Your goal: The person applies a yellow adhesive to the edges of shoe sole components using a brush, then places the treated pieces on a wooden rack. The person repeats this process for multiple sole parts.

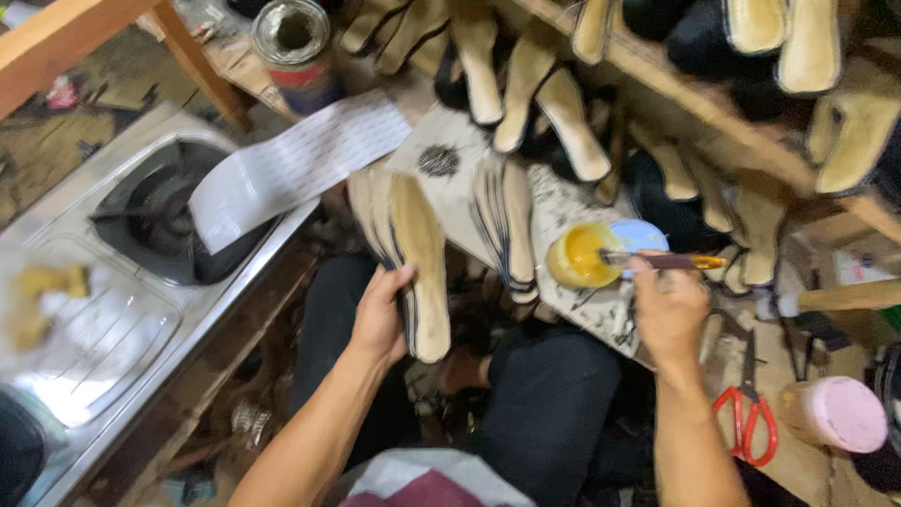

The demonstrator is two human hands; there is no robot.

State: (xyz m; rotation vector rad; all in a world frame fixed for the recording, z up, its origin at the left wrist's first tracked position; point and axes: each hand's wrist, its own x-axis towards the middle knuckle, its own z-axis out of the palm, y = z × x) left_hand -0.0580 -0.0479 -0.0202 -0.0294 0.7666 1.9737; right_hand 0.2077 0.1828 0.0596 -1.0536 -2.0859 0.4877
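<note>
A steel gas stove (141, 282) filled the left side of the view, and a long white printed sheet (300, 164) lay across its upper corner. Above, along a sloping wooden rail (713, 108), many pale shoe insoles (544, 89) hung or leaned in a row. Under them a stained work board (563, 207) rested over the person's lap, with one more stack of insoles (507, 221) lying on it.

The left hand (380, 314) was closed around a stack of beige insoles with dark edges (408, 253). The thumb lay on the top one, and the stack stood at the left end of the board, in front of the knees.

The right hand (668, 310) was pinched tight on a small brush with an orange handle (671, 262). The head of the brush reached into a small cup of yellow glue (580, 253), which stood on the board just beside a light blue lid (643, 235).

On the right, a pink round container (840, 413) and red-handled scissors (746, 413) lay on the floor near each other. A metal can (293, 42) stood at the top, behind the white sheet.
</note>
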